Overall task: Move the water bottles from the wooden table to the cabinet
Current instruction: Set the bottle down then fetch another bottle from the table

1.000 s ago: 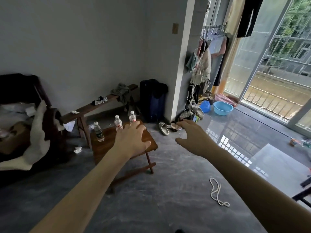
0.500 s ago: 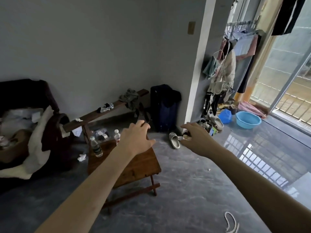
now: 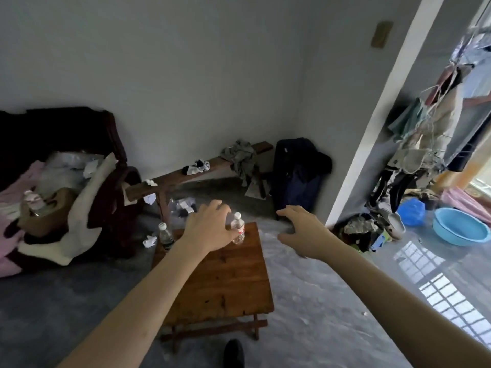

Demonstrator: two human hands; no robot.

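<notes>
Hands are stretched forward over a small wooden table [image 3: 223, 282]. Left hand [image 3: 210, 227] is held above the table's far edge, fingers loosely spread and slightly curled, nothing gripped; whether its fingertips touch the red-labelled bottle [image 3: 237, 228] cannot be told, as the hand overlaps it. That bottle is seen upright just to the right of the left fingers, at the far right corner of the tabletop. A dark-labelled bottle [image 3: 165, 236] is seen upright at the far left corner, left of and apart from the left fingers. Right hand [image 3: 305, 231] is held out past the table's right side, over the grey floor [image 3: 305, 301], fingers spread, thumb apart, nothing held. Beyond the fingertips a long wooden bench [image 3: 186, 176] with rags on it is set along the wall, with a dark suitcase [image 3: 297, 176] to the right of it. A blue basin [image 3: 461, 227] is seen far right of the right fingers. No cabinet can be made out
</notes>
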